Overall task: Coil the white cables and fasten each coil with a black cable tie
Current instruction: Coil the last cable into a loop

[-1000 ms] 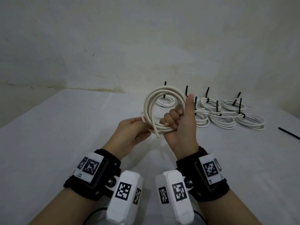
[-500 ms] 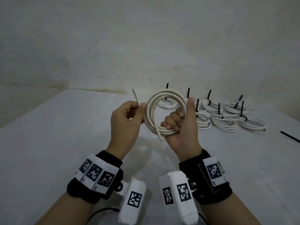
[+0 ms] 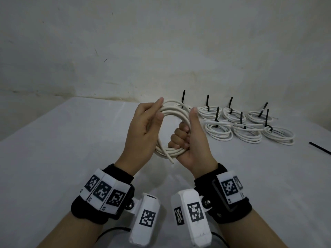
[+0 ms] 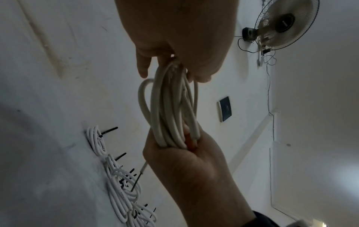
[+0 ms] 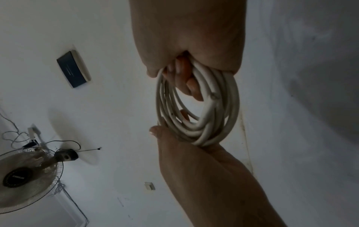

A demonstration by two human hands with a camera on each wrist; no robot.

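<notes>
A white cable coil (image 3: 172, 113) is held upright in the air above the white table (image 3: 71, 158). My left hand (image 3: 160, 109) pinches the coil's upper left between thumb and fingers. My right hand (image 3: 186, 129) grips its lower right, fingers curled through the loop and thumb pointing up. One cut cable end (image 3: 171, 160) sticks out below the right hand's fingers. The left wrist view shows the coil (image 4: 170, 107) edge-on between both hands, and the right wrist view shows the coil (image 5: 204, 116) the same way. A loose black cable tie (image 3: 320, 148) lies on the table at the far right.
Several tied white coils (image 3: 247, 127) with black tie tails standing up lie in rows at the table's back right, close behind the hands. A bare wall stands behind the table. A wall fan (image 4: 285, 23) shows in the wrist views.
My left hand rose from the coil's lower left to its top, bringing the free cable end round onto the loop. The right hand kept its grip and barely moved.
</notes>
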